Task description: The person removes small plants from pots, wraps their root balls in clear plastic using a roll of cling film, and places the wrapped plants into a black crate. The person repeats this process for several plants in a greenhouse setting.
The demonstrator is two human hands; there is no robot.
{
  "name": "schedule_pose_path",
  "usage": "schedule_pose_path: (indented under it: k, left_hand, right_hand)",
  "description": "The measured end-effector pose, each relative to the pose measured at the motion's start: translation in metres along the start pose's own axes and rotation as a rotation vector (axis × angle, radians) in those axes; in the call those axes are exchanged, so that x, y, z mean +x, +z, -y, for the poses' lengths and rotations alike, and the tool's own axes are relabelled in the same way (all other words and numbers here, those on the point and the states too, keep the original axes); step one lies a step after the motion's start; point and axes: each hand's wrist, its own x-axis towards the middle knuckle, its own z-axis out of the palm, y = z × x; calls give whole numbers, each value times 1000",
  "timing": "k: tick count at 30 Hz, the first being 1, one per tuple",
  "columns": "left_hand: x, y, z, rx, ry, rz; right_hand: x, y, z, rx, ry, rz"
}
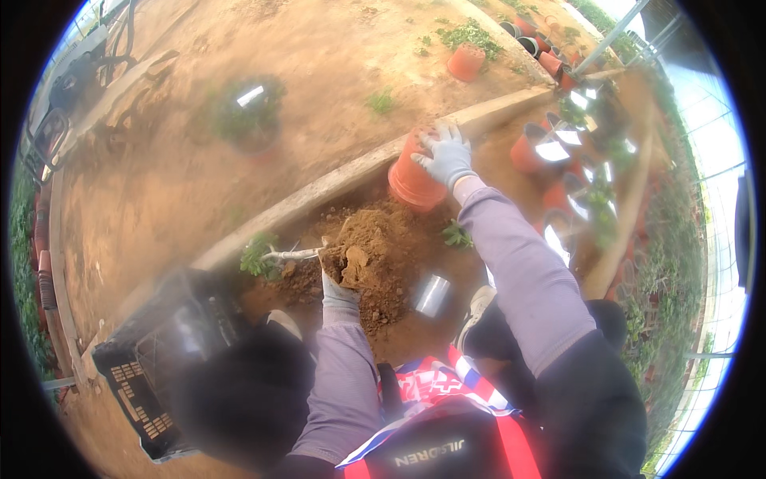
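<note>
My gloved left hand [339,293] is closed around a plant [291,255] at its root ball, with most of the fingers hidden by soil. The plant lies on its side, its pale stem and green leaves pointing left. Loose brown soil [381,233] is heaped over and beyond this hand. Farther right, my gloved right hand [448,154] grips an orange-brown plastic plant pot [416,180], fingers spread across its upturned base. The pot is tilted, its wide rim towards the soil heap.
A silver cylinder [432,296] lies near my feet. A black plastic crate [152,367] is at the left. Beyond the soil runs a low concrete curb [319,191]. Several potted plants with white labels stand at right, and a blurred labelled plant [249,116] is at far left.
</note>
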Motion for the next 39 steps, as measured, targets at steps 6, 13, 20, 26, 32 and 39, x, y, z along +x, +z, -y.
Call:
schedule_pose_path:
  k: [6,13,20,26,32,39]
  left_hand:
    - [-7,11,0,305,87,0]
    - [6,21,-1,498,36,164]
    - [10,3,4,140,-99,33]
    - [-3,54,-9,1017,66,-71]
    - [-55,116,-6,1048,302,215]
    - [-68,118,-4,991,257,-19]
  right_hand:
    - [-51,-22,39,364,-74,191]
    - [-151,-33,67,1426,49,677]
    - [-195,8,64,1677,97,476]
    - [-206,46,51,2392,262,619]
    - [-213,24,60,2348,373,591]
    - [-224,-17,66,2443,527,821]
